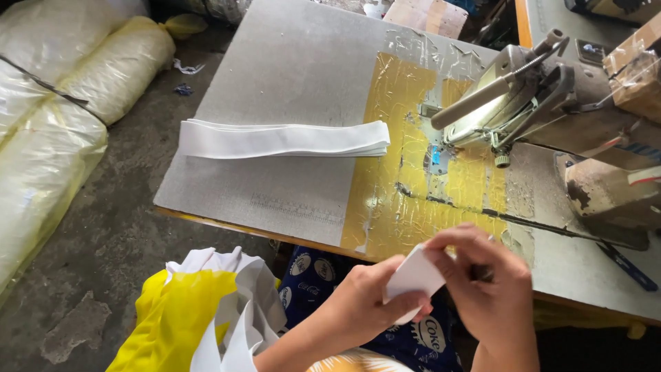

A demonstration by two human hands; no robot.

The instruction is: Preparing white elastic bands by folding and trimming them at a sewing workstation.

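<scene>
Holding a small white fabric piece (415, 275) pinched between left hand (365, 303) and right hand (485, 286) at the table's near edge, the person is working short of the sewing machine (523, 96), with stacked white strips (282, 139) lying unsewn far left.

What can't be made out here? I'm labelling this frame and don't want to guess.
Head view:
- White fabric piece: largely covered by left hand and right hand.
- Sewing machine: right part cut by the frame edge.
- Needle area: too small.
- Yellow-and-white cloth: cut by bottom edge.
</scene>
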